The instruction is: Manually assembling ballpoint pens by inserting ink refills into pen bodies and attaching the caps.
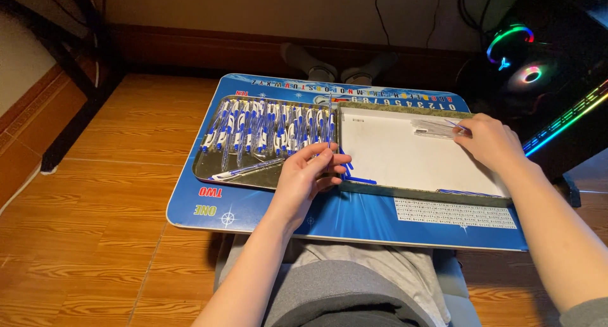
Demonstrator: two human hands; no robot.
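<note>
Head view: left hand [303,178] gripping pen [329,127], right hand [491,140] on tray [430,191]

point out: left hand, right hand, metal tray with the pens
left hand [307,175], head view, on the back of the hand.
right hand [491,140], head view, on the back of the hand.
metal tray [253,179], head view, on the bare floor near its front edge.

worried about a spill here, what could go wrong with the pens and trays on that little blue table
The left hand holds a thin pen part upright over the metal tray; it could slip among the packed pens. Loose blue caps by the white tray's rim could roll off the table. The right hand may nudge the clear bag.
</note>
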